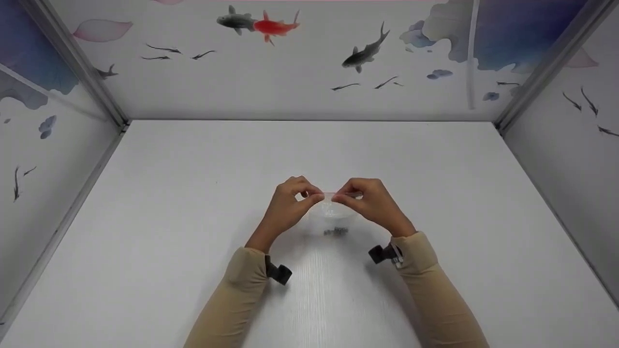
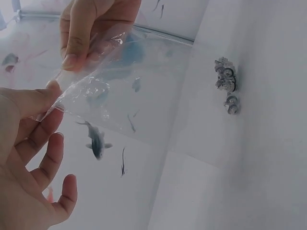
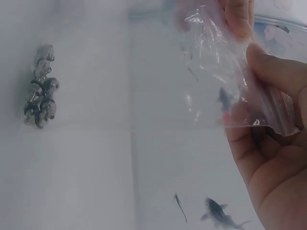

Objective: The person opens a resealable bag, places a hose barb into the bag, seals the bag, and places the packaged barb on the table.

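A clear plastic bag (image 1: 331, 210) with a reddish line along its top edge hangs between both hands. My left hand (image 1: 290, 203) pinches that edge on the left between thumb and forefinger; the left wrist view shows its other fingers loosely bent. At the right side of the same edge, my right hand (image 1: 373, 203) pinches the film with thumb and fingers, bunching it. Several small shiny metal parts (image 3: 41, 91), rounded with dark rings, are clustered at the bottom of the bag. Their exact kind cannot be told.
A white tabletop (image 1: 193, 193) lies under the hands. White panels with painted fish (image 1: 365, 53) enclose it at the back and both sides, joined by grey metal frame posts (image 1: 92, 63). Small black cameras (image 1: 279, 274) sit on both wrists.
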The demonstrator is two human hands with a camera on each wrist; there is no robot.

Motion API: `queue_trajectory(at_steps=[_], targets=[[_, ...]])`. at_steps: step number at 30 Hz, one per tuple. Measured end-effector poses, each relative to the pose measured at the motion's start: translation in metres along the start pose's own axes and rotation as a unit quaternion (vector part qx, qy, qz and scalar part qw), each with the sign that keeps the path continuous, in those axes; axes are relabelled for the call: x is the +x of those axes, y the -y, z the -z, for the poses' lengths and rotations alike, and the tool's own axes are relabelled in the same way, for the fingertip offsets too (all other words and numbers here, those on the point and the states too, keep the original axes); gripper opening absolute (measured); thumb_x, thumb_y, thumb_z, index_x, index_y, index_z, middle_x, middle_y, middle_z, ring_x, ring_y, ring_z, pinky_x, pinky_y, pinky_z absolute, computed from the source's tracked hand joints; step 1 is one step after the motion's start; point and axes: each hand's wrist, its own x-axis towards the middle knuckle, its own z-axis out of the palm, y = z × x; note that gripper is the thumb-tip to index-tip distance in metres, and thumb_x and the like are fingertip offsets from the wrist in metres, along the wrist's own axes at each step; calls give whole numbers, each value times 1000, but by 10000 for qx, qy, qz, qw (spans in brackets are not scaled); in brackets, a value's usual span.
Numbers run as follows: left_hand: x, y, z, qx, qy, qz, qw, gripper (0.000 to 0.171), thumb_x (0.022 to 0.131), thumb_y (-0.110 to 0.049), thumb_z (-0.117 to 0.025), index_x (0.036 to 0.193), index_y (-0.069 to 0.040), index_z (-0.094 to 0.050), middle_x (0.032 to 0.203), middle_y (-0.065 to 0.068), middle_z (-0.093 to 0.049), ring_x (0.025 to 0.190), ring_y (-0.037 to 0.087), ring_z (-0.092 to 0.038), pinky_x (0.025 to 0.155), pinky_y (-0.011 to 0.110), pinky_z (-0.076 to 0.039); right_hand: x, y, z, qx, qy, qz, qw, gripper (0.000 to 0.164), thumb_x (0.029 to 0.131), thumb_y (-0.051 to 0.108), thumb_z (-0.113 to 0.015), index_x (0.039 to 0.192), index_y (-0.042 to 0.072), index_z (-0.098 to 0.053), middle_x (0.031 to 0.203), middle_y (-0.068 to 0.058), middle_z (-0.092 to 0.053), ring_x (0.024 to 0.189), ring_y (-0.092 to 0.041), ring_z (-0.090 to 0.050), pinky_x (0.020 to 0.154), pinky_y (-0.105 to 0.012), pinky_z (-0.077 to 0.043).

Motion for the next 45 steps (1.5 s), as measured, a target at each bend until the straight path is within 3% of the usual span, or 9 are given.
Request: queue_trajectory(at_steps=[10,14,18,22,27,32,38,45], targets=[[-1,1,8,263,325,-111,9991,16,94,-9,-60,100,-2,-73,88,8,-63,81,19,-54,75,35,-44,-2,-4,11,-273,-102,-28,9996,15,83,23,-74,81,8,-70,78,-1,-70,68,-8,-60,64,-22,-49],[0,1,13,272,326,-28,9991,19,95,-4,-58,106,-2,-72,91,9,-65,84,19,-57,76,38,-46,-3,-3,18,-219,100,83,9997,11,87,19,-70,89,8,-72,84,-2,-70,72,-8,-60,67,-21,-49],[2,3,14,241,-58,151,9996,18,93,-8,-62,106,-5,-74,91,7,-70,82,18,-59,77,36,-49,-2,-5,23,-137,365,135,9991,12,93,11,-63,100,7,-73,93,-7,-70,76,-10,-58,70,-20,-47],[5,9,11,32,-599,464,9971,16,89,-12,-68,103,-8,-75,92,6,-73,80,17,-63,76,31,-52,1,-10,23,-260,339,17,9991,20,94,2,-57,109,5,-71,97,-12,-70,77,-12,-56,70,-20,-45],[9,18,4,-159,-913,911,9915,17,90,-11,-67,104,-6,-75,91,8,-74,77,16,-65,70,23,-50,7,-14,18,-361,36,-567,9977,22,94,6,-59,114,3,-69,96,-12,-70,75,-16,-60,67,-20,-47],[13,27,-3,-39,-743,1359,9879,23,93,-9,-62,113,-2,-70,101,13,-72,85,19,-67,75,27,-52,12,-23,10,-8,-186,-1312,9912,23,95,14,-61,111,0,-68,94,-16,-69,75,-22,-64,66,-22,-50],[15,36,-7,-6,-374,1766,9836,36,94,-8,-58,130,-8,-61,120,10,-67,103,21,-65,92,32,-50,16,-38,2,219,-309,-1554,9871,26,96,14,-59,118,0,-65,102,-20,-69,82,-24,-67,71,-27,-54],[13,44,-7,-89,205,2136,9767,46,97,-13,-55,142,-16,-48,143,9,-50,117,24,-60,99,35,-47,15,-53,-5,586,-106,-1760,9826,35,98,11,-55,131,-2,-55,119,-20,-65,95,-29,-67,81,-32,-54]])
